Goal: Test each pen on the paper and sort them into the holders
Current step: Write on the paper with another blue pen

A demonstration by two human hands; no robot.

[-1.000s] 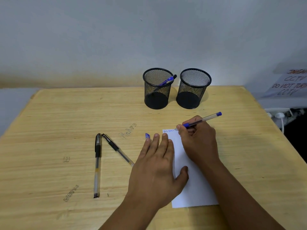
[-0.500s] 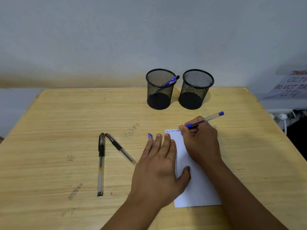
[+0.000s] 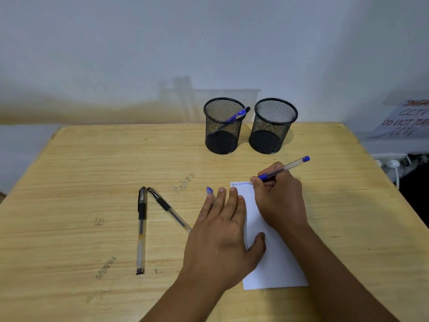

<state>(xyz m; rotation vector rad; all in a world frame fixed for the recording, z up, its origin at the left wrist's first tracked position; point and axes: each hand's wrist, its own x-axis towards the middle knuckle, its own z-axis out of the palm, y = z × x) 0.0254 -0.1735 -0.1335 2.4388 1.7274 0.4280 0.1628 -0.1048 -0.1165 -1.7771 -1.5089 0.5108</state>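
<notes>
Pen in use: a clear-barrelled ballpoint pen with a blue grip and blue end plug (image 3: 284,169), slanted, its tip at the top edge of the paper.
Right hand: the right hand (image 3: 279,198) is closed around that pen in a writing grip, its heel resting on the sheet.
Paper: a white rectangular sheet of paper (image 3: 271,259), smooth and flat on the surface, with a line of small blue handwriting along its top edge.
Left hand: the left hand (image 3: 224,231) lies flat with fingers spread, palm down, pressing the sheet's left side; it grips nothing.
Cap: a small blue pen cap (image 3: 209,190) just beyond the left fingertips.
Waiting pens: two clear gel pens with black caps (image 3: 142,228), meeting at the capped ends in a narrow V, left of the hands.
Holders: two round black wire-mesh pen holders (image 3: 273,126) side by side at the far edge; the left one has a blue pen (image 3: 236,116) leaning on its rim.
Surface: a pale wooden surface (image 3: 92,182) with visible grain and scratched lettering.
</notes>
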